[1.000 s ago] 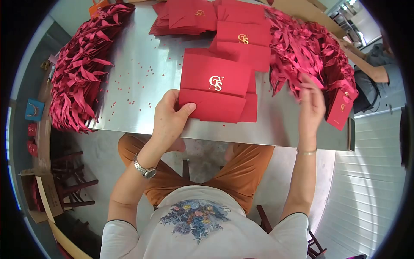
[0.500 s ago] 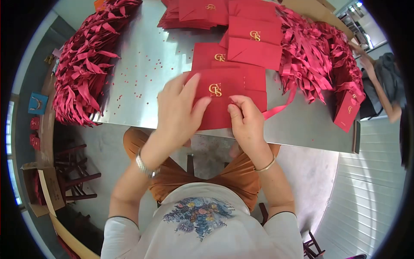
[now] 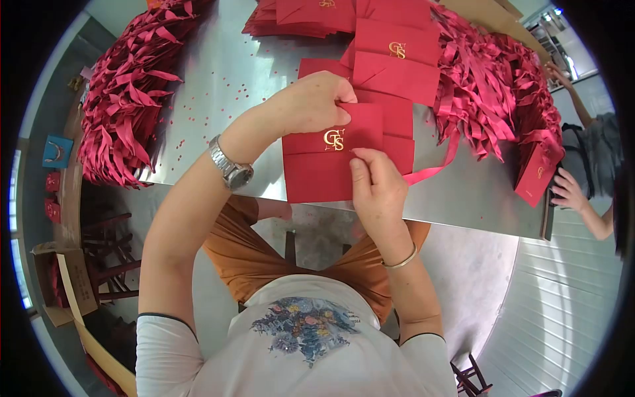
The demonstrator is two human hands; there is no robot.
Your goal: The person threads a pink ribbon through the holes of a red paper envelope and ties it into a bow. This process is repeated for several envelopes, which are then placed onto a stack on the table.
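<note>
My left hand (image 3: 321,100), with a silver watch at the wrist, has its fingers bent together at the upper edge of a red paper bag (image 3: 311,177) with gold letters. Near the bag's right side my right hand (image 3: 378,178) is closed in a pinch; what lies between its fingertips is too small to make out. A pink ribbon (image 3: 430,173) runs from beside my right hand up to the right. More red bags (image 3: 397,76) lie overlapping just beyond my hands.
Ribboned bags are piled at the left (image 3: 126,106) and right (image 3: 473,86) of the metal table (image 3: 218,149). A stack of red bags (image 3: 291,20) is at the back. Small red dots are scattered about. Another person's hand (image 3: 570,190) is at the far right.
My left hand has moved up and right to the bag's upper edge, its fingers now bent together. My right hand has barely moved. The other person's arms have shifted.
</note>
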